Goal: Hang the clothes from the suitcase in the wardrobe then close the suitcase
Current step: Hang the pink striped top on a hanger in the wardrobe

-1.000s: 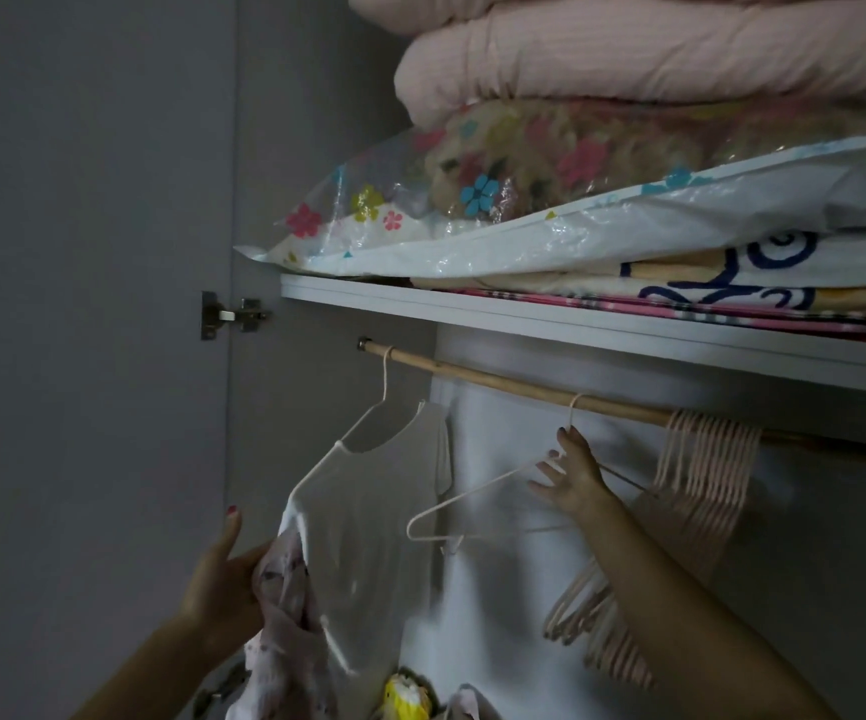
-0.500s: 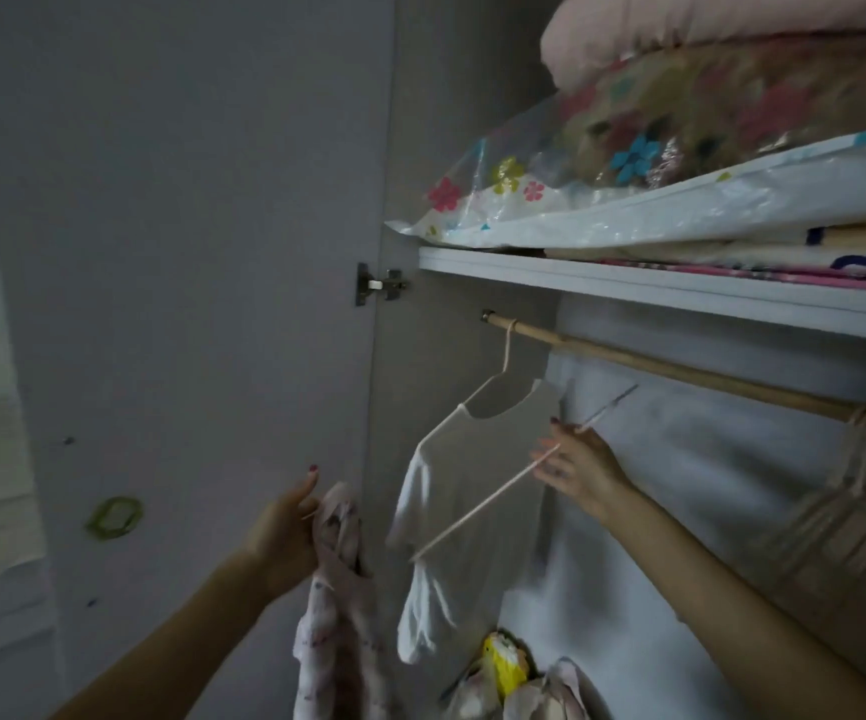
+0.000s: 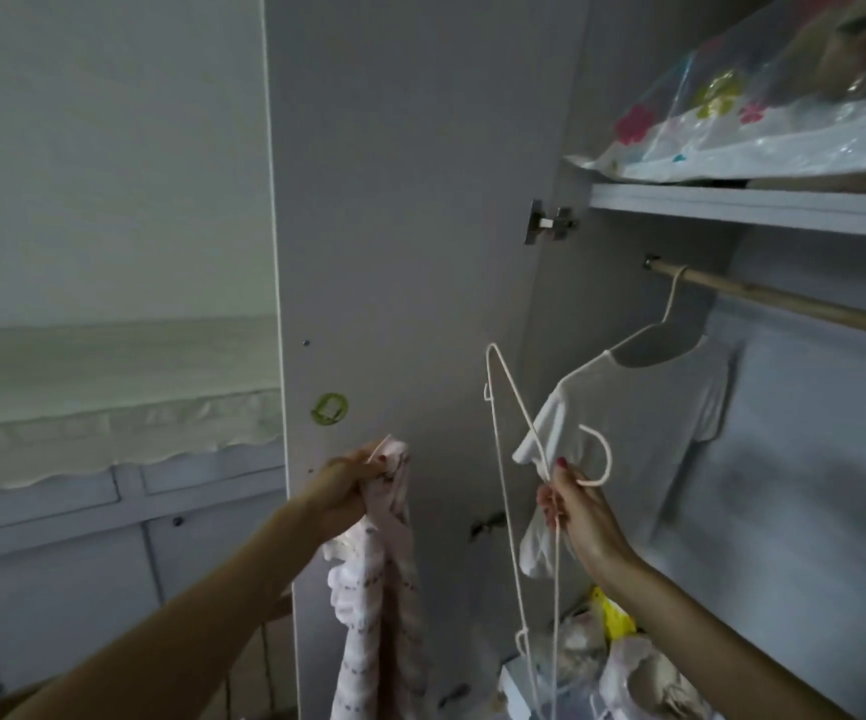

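Our left hand [image 3: 355, 478] bunches the pink patterned garment [image 3: 376, 589] by the wardrobe door [image 3: 410, 200]; our right hand [image 3: 579, 511] pinches an empty white hanger [image 3: 506, 433], tipped sideways. Threading it one-handed, the bunched neckline could snag. A white shirt [image 3: 644, 407] hangs on the rail [image 3: 784, 304].

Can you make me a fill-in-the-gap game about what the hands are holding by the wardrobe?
1. The right hand holds an empty ____.
2. The left hand holds a pink ____.
3. The white shirt hangs from the wooden ____.
4. The flowery plastic bag lies on the ____ above.

Missing words: hanger; garment; rod; shelf
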